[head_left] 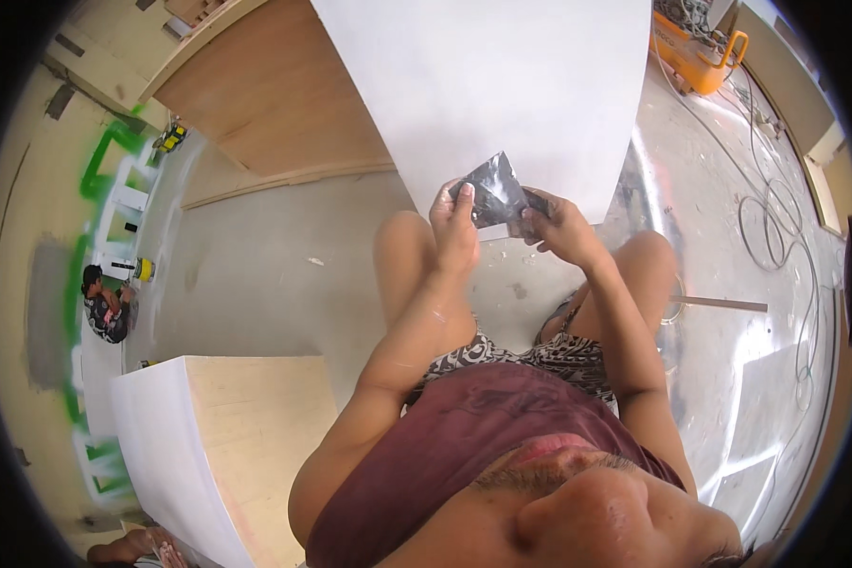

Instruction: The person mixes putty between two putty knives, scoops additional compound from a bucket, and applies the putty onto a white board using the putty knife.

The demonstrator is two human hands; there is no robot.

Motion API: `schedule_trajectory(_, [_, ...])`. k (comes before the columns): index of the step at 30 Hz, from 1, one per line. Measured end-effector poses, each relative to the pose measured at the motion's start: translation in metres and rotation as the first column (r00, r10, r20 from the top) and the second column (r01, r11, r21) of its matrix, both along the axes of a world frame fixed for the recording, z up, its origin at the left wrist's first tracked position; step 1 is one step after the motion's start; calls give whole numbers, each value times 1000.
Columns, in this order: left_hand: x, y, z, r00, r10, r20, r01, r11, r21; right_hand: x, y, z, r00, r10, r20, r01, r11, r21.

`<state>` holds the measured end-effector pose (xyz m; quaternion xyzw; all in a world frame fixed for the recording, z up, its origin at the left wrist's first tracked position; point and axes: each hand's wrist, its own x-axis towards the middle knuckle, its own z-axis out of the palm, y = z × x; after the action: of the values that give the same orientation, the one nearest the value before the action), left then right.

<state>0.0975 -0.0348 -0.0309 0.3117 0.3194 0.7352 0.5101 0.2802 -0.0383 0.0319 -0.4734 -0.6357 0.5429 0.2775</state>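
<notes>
A dark, angular sheet of sandpaper (494, 192), streaked with white dust, is between my two hands, in front of a tall white panel (502, 85). My left hand (455, 225) grips its left edge, the thumb lying on the face of the sheet. At the sheet's right edge, my right hand (560, 229) is closed with thumb and fingers pinched on a dark strip of it. Whether that strip is a fold or a separate piece, I cannot tell. Both hands are above my bent knees, close to the panel's lower end.
A brown wooden panel (275, 90) stands at the far left. Near left is a box with a white side (161, 445). A co-worker (107, 305) sits at the left wall. An orange air compressor (696, 62), a looping hose (776, 227) and a thin stick (724, 304) are at right.
</notes>
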Motion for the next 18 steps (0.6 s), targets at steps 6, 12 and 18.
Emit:
schedule_trajectory(6, [11, -6, 15, 995, 71, -76, -73, 997, -19, -14, -4, -13, 892, -246, -380, 318, 938, 139])
schedule_trajectory(12, [1, -6, 13, 985, 7, -173, -9, 1000, -13, 0, -5, 4, 986, -90, -139, 109, 985, 135])
schedule_trajectory(18, [5, 3, 37, 993, -62, 100, 74, 989, -126, 22, 11, -10, 847, -389, -361, 447, 890, 92])
